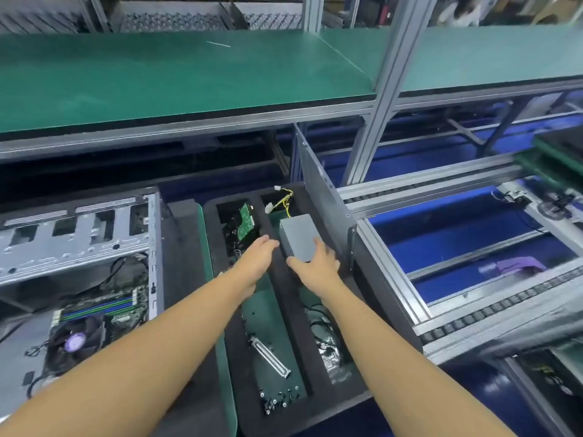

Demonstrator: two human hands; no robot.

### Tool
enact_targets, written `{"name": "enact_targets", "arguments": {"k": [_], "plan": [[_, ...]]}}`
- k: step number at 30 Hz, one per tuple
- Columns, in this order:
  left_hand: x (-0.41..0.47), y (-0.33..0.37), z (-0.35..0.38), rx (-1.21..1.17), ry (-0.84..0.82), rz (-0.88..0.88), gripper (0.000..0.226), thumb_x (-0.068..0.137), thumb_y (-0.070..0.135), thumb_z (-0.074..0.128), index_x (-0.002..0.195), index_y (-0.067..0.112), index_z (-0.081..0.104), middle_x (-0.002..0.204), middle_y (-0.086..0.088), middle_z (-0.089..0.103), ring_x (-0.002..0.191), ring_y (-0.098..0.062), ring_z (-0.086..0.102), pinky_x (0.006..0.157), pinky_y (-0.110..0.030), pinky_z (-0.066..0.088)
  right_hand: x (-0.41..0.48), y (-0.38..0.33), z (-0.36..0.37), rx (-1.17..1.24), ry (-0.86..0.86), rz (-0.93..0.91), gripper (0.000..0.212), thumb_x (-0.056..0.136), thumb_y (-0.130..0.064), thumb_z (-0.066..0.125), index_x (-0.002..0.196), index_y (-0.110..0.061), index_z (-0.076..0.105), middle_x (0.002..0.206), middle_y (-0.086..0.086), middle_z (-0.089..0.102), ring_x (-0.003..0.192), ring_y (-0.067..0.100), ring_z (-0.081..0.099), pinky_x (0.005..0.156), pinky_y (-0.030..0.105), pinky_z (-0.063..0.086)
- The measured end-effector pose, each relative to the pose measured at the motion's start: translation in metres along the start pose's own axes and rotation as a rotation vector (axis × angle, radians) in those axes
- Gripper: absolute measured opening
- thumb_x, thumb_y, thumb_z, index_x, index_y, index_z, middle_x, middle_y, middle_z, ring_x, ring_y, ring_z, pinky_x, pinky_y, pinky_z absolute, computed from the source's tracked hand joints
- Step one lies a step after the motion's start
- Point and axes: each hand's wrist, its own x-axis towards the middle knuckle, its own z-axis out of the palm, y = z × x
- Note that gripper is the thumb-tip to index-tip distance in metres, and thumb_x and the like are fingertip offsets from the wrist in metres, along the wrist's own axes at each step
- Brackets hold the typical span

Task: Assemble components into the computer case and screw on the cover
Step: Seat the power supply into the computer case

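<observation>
Foam tray [285, 310], black, with two long compartments running away from the person.

- Left compartment: green circuit board [246, 223] tilted at the far end; a slotted metal bracket [269, 357] lay nearer; loose screws [277, 400] at the near end.
- Right compartment: grey box [298, 234] towards the far end, with yellow wires [285, 200] and white plugs trailing out beyond it. A crinkled silver bag [331, 351] and black cable lay at the near end.

Right hand [317, 263] was on the near end of the grey box, fingers curled over its top and thumb at the near left corner, clasping it. The box sat in its compartment; could not tell if it was lifted.

Left hand [255, 257] hovered over the tray's middle divider, just left of the box. Fingers straight and close together, holding nothing. Could not tell if it touched the foam.

Computer case [75, 263] lay open left of the tray. It held a board with a round fan [75, 339] and loose black cables.

Edges and room: a grey side panel [318, 190] stood on edge hard against the tray's right side, close to the right hand. A green shelf [189, 74] overhung beyond the tray's far end. A roller frame [441, 247] ran right of the panel. A foam strip separated the tray from the case.
</observation>
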Motion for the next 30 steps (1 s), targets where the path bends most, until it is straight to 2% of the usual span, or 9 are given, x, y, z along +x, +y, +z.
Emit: {"name": "enact_targets", "arguments": {"k": [2, 5, 10, 12, 15, 17, 19, 22, 30], "plan": [[0.013, -0.001, 0.006, -0.098, 0.016, -0.047, 0.058, 0.102, 0.038, 0.043, 0.156, 0.025, 0.025, 0.161, 0.006, 0.025, 0.145, -0.016, 0.027, 0.119, -0.042, 0.026, 0.019, 0.0, 0.003, -0.09, 0.033, 0.017, 0.096, 0.091, -0.05, 0.065, 0.162, -0.022, 0.007, 0.167, 0.01, 0.008, 0.151, 0.036, 0.01, 0.118, 0.05, 0.026], [0.025, -0.007, 0.018, -0.267, 0.019, -0.132, 0.052, 0.102, 0.038, 0.044, 0.15, 0.021, 0.035, 0.157, 0.003, 0.032, 0.141, -0.015, 0.033, 0.11, -0.035, 0.031, 0.051, 0.004, 0.01, -0.192, 0.046, 0.075, 0.109, 0.085, -0.059, 0.068, 0.162, -0.021, 0.0, 0.168, 0.012, 0.003, 0.153, 0.035, 0.007, 0.119, 0.05, 0.022], [0.043, -0.02, 0.028, -0.46, 0.002, -0.208, 0.054, 0.103, 0.042, 0.037, 0.15, 0.016, 0.036, 0.159, 0.003, 0.03, 0.146, -0.015, 0.028, 0.116, -0.045, 0.026, 0.084, 0.013, 0.025, -0.373, 0.074, 0.068, 0.129, 0.078, -0.07, 0.072, 0.161, -0.015, -0.011, 0.169, 0.017, -0.006, 0.155, 0.035, 0.003, 0.123, 0.051, 0.013], [0.047, -0.024, 0.029, -0.468, -0.025, -0.216, 0.056, 0.103, 0.045, 0.033, 0.152, 0.016, 0.035, 0.161, 0.004, 0.026, 0.148, -0.013, 0.022, 0.119, -0.045, 0.022, 0.09, 0.016, 0.03, -0.441, 0.106, 0.033, 0.129, 0.078, -0.07, 0.071, 0.161, -0.016, -0.012, 0.169, 0.018, -0.004, 0.153, 0.037, 0.009, 0.121, 0.052, 0.017], [0.049, -0.029, 0.028, -0.409, -0.071, -0.199, 0.056, 0.104, 0.049, 0.026, 0.148, 0.017, 0.041, 0.16, 0.007, 0.027, 0.149, -0.012, 0.017, 0.121, -0.045, 0.019, 0.097, 0.021, 0.036, -0.514, 0.147, 0.004, 0.121, 0.083, -0.064, 0.07, 0.161, -0.02, -0.011, 0.165, 0.019, 0.01, 0.148, 0.038, 0.021, 0.114, 0.052, 0.03], [0.05, -0.031, 0.027, -0.393, -0.092, -0.187, 0.052, 0.104, 0.05, 0.024, 0.142, 0.022, 0.045, 0.159, 0.007, 0.028, 0.149, -0.013, 0.016, 0.121, -0.045, 0.017, 0.099, 0.022, 0.038, -0.566, 0.177, -0.015, 0.115, 0.085, -0.061, 0.068, 0.161, -0.021, -0.009, 0.158, 0.019, 0.022, 0.14, 0.038, 0.031, 0.105, 0.049, 0.038], [0.051, -0.033, 0.024, -0.388, -0.095, -0.186, 0.054, 0.104, 0.05, 0.023, 0.143, 0.02, 0.046, 0.16, 0.004, 0.027, 0.15, -0.014, 0.015, 0.121, -0.044, 0.017, 0.1, 0.019, 0.038, -0.579, 0.175, -0.027, 0.111, 0.086, -0.058, 0.067, 0.16, -0.024, -0.007, 0.149, 0.02, 0.029, 0.132, 0.038, 0.037, 0.098, 0.047, 0.042], [0.046, -0.032, 0.017, -0.376, -0.084, -0.174, 0.056, 0.104, 0.049, 0.024, 0.145, 0.018, 0.047, 0.161, 0.003, 0.025, 0.15, -0.012, 0.015, 0.121, -0.041, 0.019, 0.1, 0.017, 0.035, -0.547, 0.164, -0.02, 0.111, 0.085, -0.055, 0.071, 0.159, -0.027, -0.006, 0.143, 0.02, 0.034, 0.126, 0.038, 0.041, 0.095, 0.048, 0.044], [0.032, -0.018, -0.011, -0.335, 0.032, -0.1, 0.044, 0.104, 0.043, 0.029, 0.133, 0.028, 0.058, 0.16, 0.004, 0.027, 0.148, -0.015, 0.021, 0.121, -0.042, 0.024, 0.084, 0.008, 0.036, -0.462, 0.179, 0.032, 0.109, 0.083, -0.05, 0.072, 0.159, -0.036, -0.004, 0.14, 0.018, 0.036, 0.127, 0.036, 0.037, 0.098, 0.051, 0.041]]}}
